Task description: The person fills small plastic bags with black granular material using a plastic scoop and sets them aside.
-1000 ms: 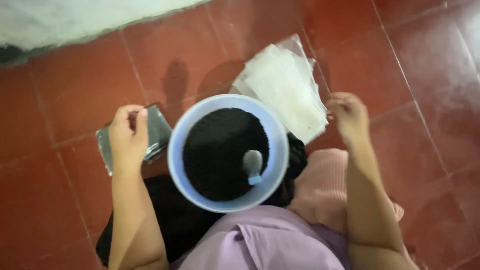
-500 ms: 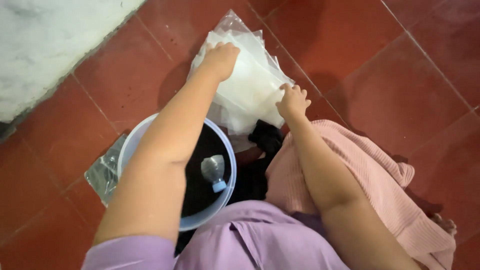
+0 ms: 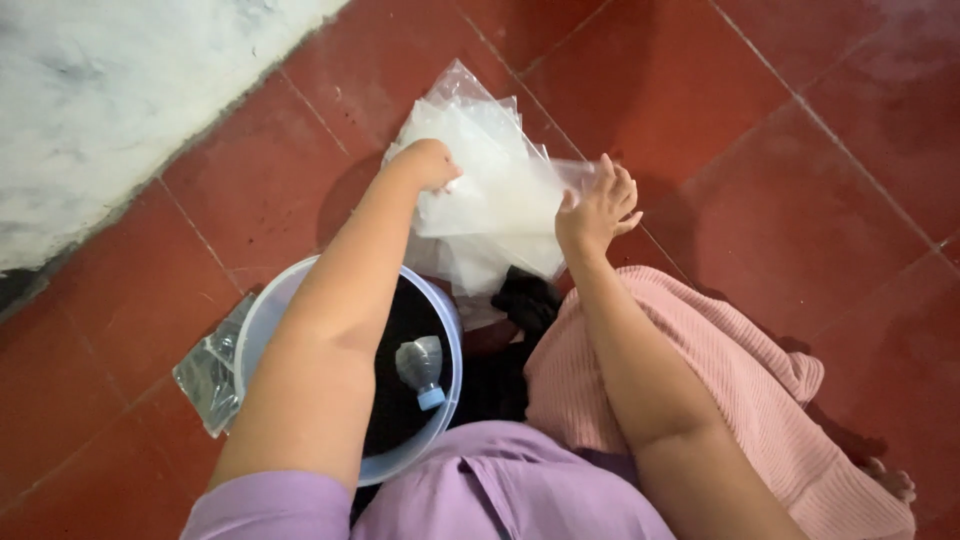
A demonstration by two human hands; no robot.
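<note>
Red tiles (image 3: 700, 90), two hands, bag pile (image 3: 490, 200)

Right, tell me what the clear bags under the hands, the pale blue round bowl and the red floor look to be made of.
Clear bags: thin plastic film, see-through, creased and glossy. Pale blue round bowl: likely moulded plastic, with a smooth, slightly translucent rim. Red floor: probably glazed or polished tile, with square joint lines and a dull sheen.

Red tiled floor (image 3: 780, 200), stack of clear plastic bags (image 3: 500, 200), pale bowl (image 3: 270, 310), small grey packet (image 3: 210, 375) beside it
</note>
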